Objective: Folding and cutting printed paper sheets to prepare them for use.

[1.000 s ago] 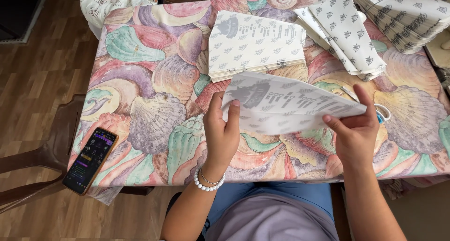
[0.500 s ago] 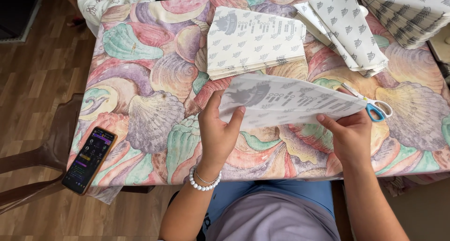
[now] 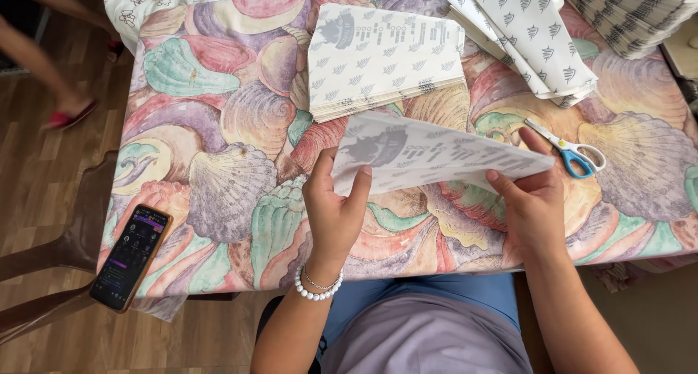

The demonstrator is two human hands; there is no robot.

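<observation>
White paper sheet (image 3: pixel 436 156) held above bench (image 3: pixel 218 156) | my left hand (image 3: pixel 336 210) pinches its left end, right hand (image 3: pixel 534 199) grips its right | step: I judge folding; next needs edges aligned, scissors (image 3: pixel 571 150) nearby.

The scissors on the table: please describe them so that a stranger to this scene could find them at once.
Start from the table under the seashell-patterned cloth and go to its right side, just beyond the right hand that holds a printed white paper sheet. There lie the small scissors with blue and white handles, flat and closed. They are the only metal tool among paper stacks.
</observation>
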